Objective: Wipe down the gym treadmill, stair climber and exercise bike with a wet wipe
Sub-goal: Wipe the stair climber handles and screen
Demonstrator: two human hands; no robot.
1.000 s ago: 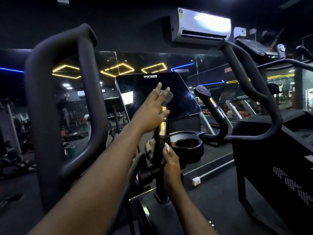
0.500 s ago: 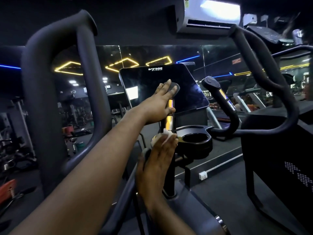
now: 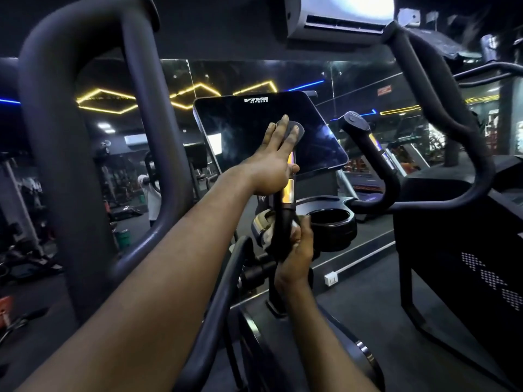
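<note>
Shows only a pale scrap of the wet wipe (image 3: 267, 236), the rest tucked behind the handle post (image 3: 283, 219) and inside the curled fingers of the right hand (image 3: 297, 250). Loses the tops of the air conditioner (image 3: 339, 21) and the loop handle (image 3: 70, 165) to the upper edge. Leaves the small line under the logo (image 3: 256, 99) on the console (image 3: 232, 128) unreadable and the figure (image 3: 150, 190) in the mirror (image 3: 240, 72) a blur.

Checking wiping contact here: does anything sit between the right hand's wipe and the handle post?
Nothing visible does. The right hand presses the wipe directly against the black handle post; the left hand rests higher up the same handle, above the wiped spot.
</note>
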